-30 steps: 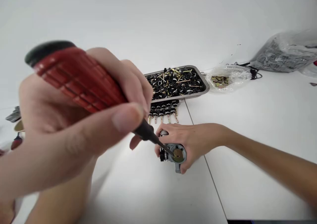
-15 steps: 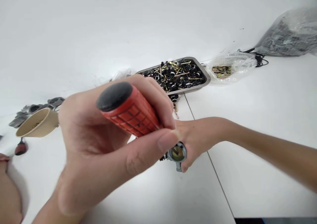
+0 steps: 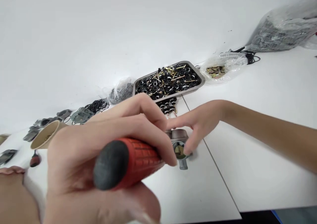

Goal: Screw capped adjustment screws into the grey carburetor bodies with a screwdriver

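My left hand (image 3: 106,128), large in the lower left of the head view, is wrapped round the red handle of a tool (image 3: 141,161) with a black rounded end. That black end faces the camera, and the tool's far end is hidden behind my fingers. My right hand (image 3: 203,128) reaches in from the right and holds a grey metal carburetor-like part (image 3: 180,135) low over the white table. Its thumb is at the part's right side and its fingers are behind. A round opening with a brass-coloured disc shows on the part. My left fingers overlap its left side.
Behind my hands stands a metal tray (image 3: 201,82) of black and brass pieces, with more pieces in front. Plastic bags (image 3: 279,29) lie right. Left are a beige container (image 3: 49,134), grey metal parts (image 3: 83,115), a red-handled tool (image 3: 35,160) and another person's arm (image 3: 17,194).
My left hand and the red handle have moved down and the handle lies flatter. My right hand has shifted, showing more of the metal part. The camera view has shifted, revealing more on the left.
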Motion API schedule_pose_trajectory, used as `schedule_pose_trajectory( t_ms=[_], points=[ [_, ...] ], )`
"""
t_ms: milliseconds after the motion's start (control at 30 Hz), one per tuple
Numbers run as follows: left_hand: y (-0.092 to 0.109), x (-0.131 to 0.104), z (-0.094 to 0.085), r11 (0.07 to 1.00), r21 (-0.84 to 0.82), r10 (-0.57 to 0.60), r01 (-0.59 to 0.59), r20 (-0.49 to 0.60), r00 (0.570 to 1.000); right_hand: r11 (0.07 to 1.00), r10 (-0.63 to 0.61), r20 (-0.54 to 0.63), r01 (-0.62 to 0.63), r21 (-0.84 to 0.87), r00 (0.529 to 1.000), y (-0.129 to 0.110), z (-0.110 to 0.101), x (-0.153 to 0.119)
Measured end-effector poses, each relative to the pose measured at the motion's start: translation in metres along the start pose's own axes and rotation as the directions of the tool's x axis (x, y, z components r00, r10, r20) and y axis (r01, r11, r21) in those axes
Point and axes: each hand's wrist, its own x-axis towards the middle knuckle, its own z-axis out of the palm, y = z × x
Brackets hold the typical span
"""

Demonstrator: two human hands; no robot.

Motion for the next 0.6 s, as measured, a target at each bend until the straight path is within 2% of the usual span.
schedule_pose_trajectory(
  t_ms=[100,167,233,300,467,600],
  points=[
    [0.001,-0.001,0.001,0.999,-0.021,0.042,-0.042,-0.017,0.999,1.000,-0.010,0.040,0.009,0.016,0.999,0.000,0.003,0.003],
    [0.002,-0.001,0.003,0.992,-0.077,0.095,-0.101,-0.076,0.993,1.000,-0.015,0.047,0.015,-0.009,0.999,0.000,0.009,0.006],
    [0.003,0.000,0.006,0.983,-0.123,0.112,-0.134,-0.169,0.979,1.000,-0.003,0.004,0.003,-0.020,1.000,-0.002,0.015,0.008],
    [0.006,0.005,0.008,0.985,-0.132,0.081,-0.112,-0.220,0.972,0.999,0.031,-0.037,-0.033,-0.040,0.999,-0.006,0.020,0.008],
    [0.013,0.018,0.008,0.998,-0.053,0.033,-0.045,-0.198,0.980,0.968,0.149,-0.085,-0.162,-0.193,0.985,-0.018,0.025,0.009],
    [0.009,0.006,0.001,0.998,-0.022,0.056,-0.061,-0.186,0.981,0.958,0.138,-0.094,-0.157,-0.241,0.986,-0.016,0.027,0.010]
  ],
)
